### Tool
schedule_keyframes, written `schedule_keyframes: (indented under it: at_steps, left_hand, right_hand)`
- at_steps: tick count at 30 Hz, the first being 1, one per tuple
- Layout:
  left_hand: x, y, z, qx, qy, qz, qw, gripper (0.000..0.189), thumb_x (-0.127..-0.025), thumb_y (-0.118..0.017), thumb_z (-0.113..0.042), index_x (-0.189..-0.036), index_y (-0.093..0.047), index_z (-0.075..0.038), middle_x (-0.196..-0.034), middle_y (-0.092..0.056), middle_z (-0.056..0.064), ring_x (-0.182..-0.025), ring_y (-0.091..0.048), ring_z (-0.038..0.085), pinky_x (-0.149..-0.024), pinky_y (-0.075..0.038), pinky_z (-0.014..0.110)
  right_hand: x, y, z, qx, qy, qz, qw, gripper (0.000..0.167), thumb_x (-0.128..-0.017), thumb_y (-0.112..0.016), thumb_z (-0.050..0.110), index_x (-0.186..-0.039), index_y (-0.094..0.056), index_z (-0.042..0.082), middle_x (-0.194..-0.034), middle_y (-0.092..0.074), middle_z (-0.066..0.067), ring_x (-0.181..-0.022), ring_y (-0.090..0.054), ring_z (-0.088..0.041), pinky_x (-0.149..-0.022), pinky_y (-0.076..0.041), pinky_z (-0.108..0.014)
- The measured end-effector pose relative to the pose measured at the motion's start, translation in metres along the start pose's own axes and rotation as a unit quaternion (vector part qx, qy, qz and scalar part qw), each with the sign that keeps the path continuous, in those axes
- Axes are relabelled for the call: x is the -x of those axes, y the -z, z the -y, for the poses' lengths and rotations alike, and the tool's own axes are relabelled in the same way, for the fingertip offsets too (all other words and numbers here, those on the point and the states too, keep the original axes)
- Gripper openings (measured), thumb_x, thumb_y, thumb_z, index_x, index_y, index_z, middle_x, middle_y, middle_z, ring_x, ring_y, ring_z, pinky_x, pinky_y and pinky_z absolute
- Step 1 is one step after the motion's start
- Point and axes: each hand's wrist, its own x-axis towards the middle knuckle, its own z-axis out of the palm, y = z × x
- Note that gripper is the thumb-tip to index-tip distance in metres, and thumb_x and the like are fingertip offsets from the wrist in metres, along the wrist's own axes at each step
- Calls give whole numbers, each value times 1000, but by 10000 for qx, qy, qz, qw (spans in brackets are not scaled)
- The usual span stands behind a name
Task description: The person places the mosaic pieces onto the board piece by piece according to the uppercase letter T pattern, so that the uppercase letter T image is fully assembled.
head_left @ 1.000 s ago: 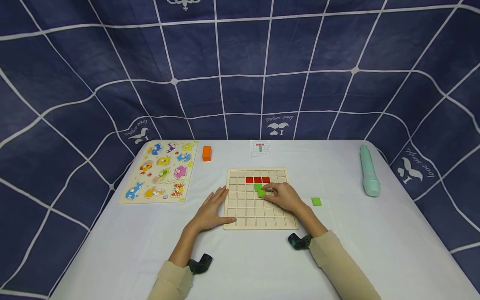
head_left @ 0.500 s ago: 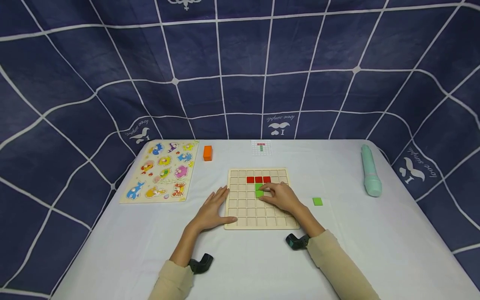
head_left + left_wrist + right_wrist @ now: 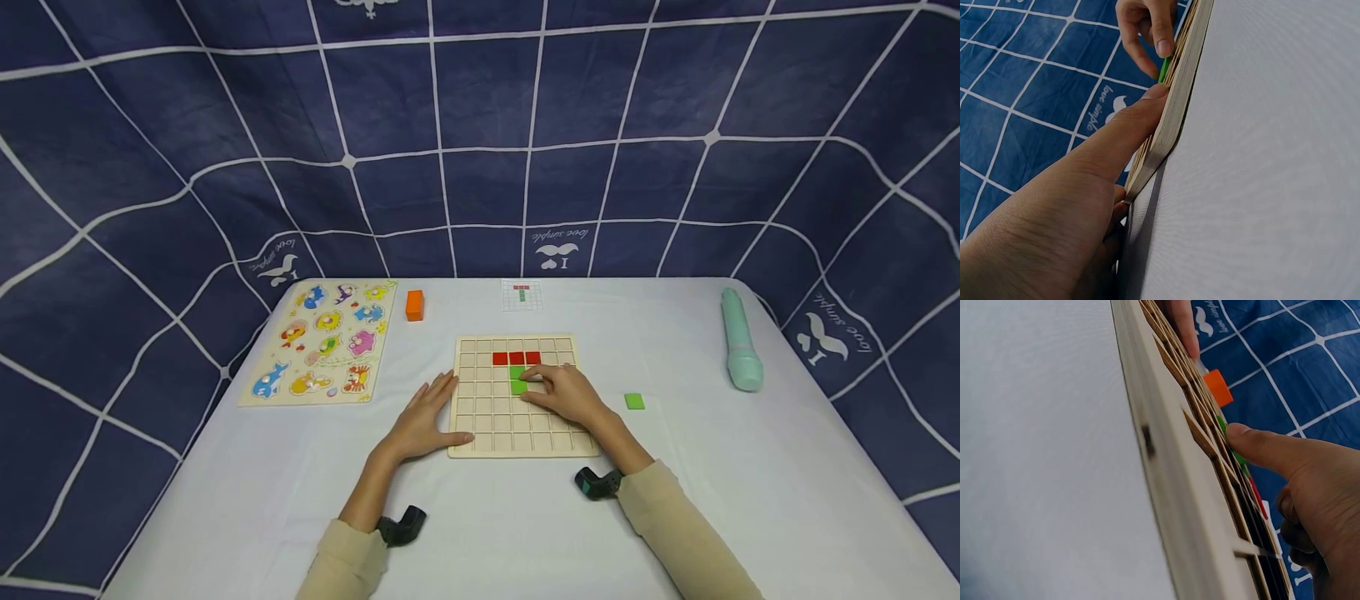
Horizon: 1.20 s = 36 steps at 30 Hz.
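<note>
A wooden grid board lies flat on the table, with several red tiles in a row near its far side. Under the middle red tile, a green tile sits in a cell, and a second green tile lies directly below it. My right hand pinches that lower tile between thumb and index finger, partly covering its right side. Along the board's left edge rests my left hand, fingers spread and thumb on the near corner. Another green tile lies right of the board.
A small printed pattern card lies behind the board. To the left are an orange block and an animal puzzle board. Far right lies a mint-green microphone-shaped object. Dark blue cloth hangs behind.
The lower green tile has shifted slightly left and straightened, lining up under the upper green tile, moved by my right hand. My left hand has stayed in place.
</note>
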Motion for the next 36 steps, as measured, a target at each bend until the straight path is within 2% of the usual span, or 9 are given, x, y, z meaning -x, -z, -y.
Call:
schedule_keyframes:
  at_steps: [4, 15, 17, 20, 24, 28, 31, 35, 36]
  left_hand:
    - [0, 1, -1, 21, -11, -41, 10000, 106, -69, -70, -61, -147, -22, -6, -153, -16, 4, -140, -9, 18, -113, -4, 36]
    - [2, 0, -2, 64, -6, -40, 10000, 105, -69, -70, -60, -146, -23, -6, -153, -17, 5, -140, -9, 18, -113, -5, 37]
    - [2, 0, -3, 67, -44, -71, 9999, 105, -69, -70, -59, -146, -24, -6, -152, -18, 6, -140, -10, 19, -113, -6, 38]
    - [1, -1, -3, 47, -80, -95, 9999, 105, -69, -71, -59, -146, -24, -5, -152, -18, 6, -140, -10, 20, -113, -6, 38]
    - [1, -1, -3, 50, -86, -129, 9999, 105, -69, -72, -58, -146, -24, -4, -152, -18, 6, -139, -12, 22, -113, -7, 39]
    - [1, 0, -4, 96, -58, -130, 9999, 105, -68, -72, -57, -146, -25, -4, -152, -18, 6, -139, -11, 21, -113, -6, 38]
    - [1, 1, -5, 89, -4, -109, 9999, 105, -68, -71, -59, -146, -25, -5, -153, -17, 4, -140, -10, 19, -113, -5, 36]
    - [1, 1, -4, 42, 38, -74, 10000, 106, -68, -69, -62, -146, -23, -6, -153, -16, 3, -140, -9, 17, -113, -4, 34]
    - [1, 1, -4, 40, 30, -69, 10000, 106, -68, -69, -62, -146, -23, -6, -153, -16, 3, -140, -9, 17, -113, -4, 33]
  right_hand:
    - [1, 0, -1, 6, 1, -44, 10000, 31, -78, -73, 39, -102, -70, 20, -51, -41, 10, -46, -34, -7, -53, -34, -29]
    - [11, 8, -3, -86, 40, -127, 9999, 28, -79, -72, 36, -102, -70, 21, -51, -39, 10, -46, -33, -7, -53, -33, -27]
    - [17, 14, -5, -123, -31, -154, 9998, 28, -79, -72, 36, -102, -69, 21, -51, -39, 11, -47, -33, -7, -58, -36, -30]
    - [28, 24, -11, -165, -116, -190, 9996, 29, -78, -73, 36, -103, -68, 21, -52, -38, 12, -46, -32, -7, -77, -43, -42]
    - [45, 38, -24, -49, -176, -306, 9994, 31, -77, -74, 37, -103, -69, 21, -51, -36, 12, -45, -29, -6, -86, -39, -49]
    - [66, 53, -40, 202, -229, -491, 9983, 32, -76, -74, 39, -103, -69, 21, -49, -33, 14, -44, -26, -5, -64, -36, -35]
    - [80, 65, -52, 288, -275, -685, 9969, 32, -75, -75, 37, -102, -69, 21, -49, -32, 14, -43, -26, -5, -58, -35, -35]
    - [96, 79, -68, 354, -392, -875, 9948, 32, -75, -77, 34, -102, -69, 20, -49, -31, 14, -43, -26, -4, -61, -37, -34]
    - [99, 81, -71, 363, -444, -880, 9945, 33, -75, -77, 33, -103, -69, 20, -49, -31, 14, -43, -26, -3, -55, -33, -31]
